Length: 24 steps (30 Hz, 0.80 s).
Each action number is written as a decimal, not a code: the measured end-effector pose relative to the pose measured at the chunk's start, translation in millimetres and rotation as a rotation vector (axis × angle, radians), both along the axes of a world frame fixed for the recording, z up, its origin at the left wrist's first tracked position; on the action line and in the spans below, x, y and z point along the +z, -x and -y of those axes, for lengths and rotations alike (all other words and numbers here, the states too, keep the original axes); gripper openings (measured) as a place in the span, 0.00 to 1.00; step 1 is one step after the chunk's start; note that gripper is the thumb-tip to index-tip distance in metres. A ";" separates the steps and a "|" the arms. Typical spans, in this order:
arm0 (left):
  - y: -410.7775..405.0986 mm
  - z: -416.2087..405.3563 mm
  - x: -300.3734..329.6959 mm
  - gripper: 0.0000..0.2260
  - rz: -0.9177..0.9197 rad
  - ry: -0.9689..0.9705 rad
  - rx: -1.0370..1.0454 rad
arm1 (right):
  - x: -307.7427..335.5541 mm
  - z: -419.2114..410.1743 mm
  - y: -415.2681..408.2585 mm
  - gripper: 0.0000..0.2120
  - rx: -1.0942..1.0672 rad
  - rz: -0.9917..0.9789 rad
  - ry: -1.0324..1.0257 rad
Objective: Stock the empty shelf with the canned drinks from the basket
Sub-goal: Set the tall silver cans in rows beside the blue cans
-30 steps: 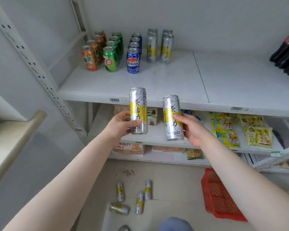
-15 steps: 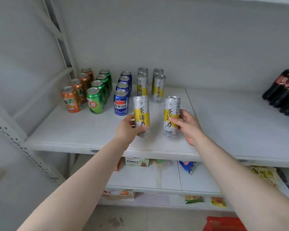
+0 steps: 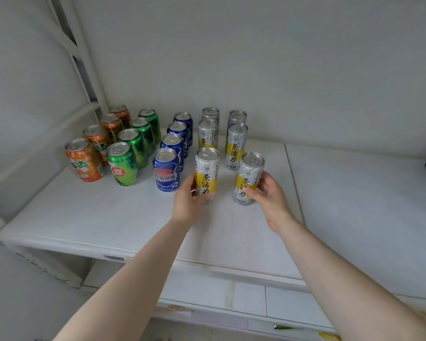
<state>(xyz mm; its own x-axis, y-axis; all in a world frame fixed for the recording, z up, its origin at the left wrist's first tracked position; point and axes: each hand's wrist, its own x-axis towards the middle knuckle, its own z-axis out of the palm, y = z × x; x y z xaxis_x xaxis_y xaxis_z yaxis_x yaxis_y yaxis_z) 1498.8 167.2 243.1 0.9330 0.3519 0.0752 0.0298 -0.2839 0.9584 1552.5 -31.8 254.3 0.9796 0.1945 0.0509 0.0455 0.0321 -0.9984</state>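
I want to set both tall silver-and-yellow cans down flat on the white shelf (image 3: 108, 217), each one straight in front of its own row, and let go only when they stand steady. My left hand (image 3: 188, 201) is curled round the left can (image 3: 206, 172), which stands upright just beside the front blue can (image 3: 166, 169). My right hand (image 3: 268, 196) is curled round the right can (image 3: 248, 178), which leans a little, and both my arms reach forward over the shelf edge.
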 end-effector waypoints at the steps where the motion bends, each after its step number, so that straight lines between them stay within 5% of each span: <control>1: -1.1 -0.6 -1.4 0.20 0.004 -0.009 0.001 | -2.2 -1.0 0.9 0.26 -0.010 0.012 0.035; 24: -67.0 -11.3 -13.3 0.29 0.046 0.083 0.180 | -10.9 -50.4 -60.0 0.20 -0.271 0.082 0.264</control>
<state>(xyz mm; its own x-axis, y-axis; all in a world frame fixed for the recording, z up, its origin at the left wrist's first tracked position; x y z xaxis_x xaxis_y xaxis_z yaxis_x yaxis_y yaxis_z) 1565.7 178.5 229.7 0.8509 0.5191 0.0801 0.0284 -0.1976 0.9799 1612.5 18.5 243.4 0.9920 -0.0540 0.1143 0.0973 -0.2502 -0.9633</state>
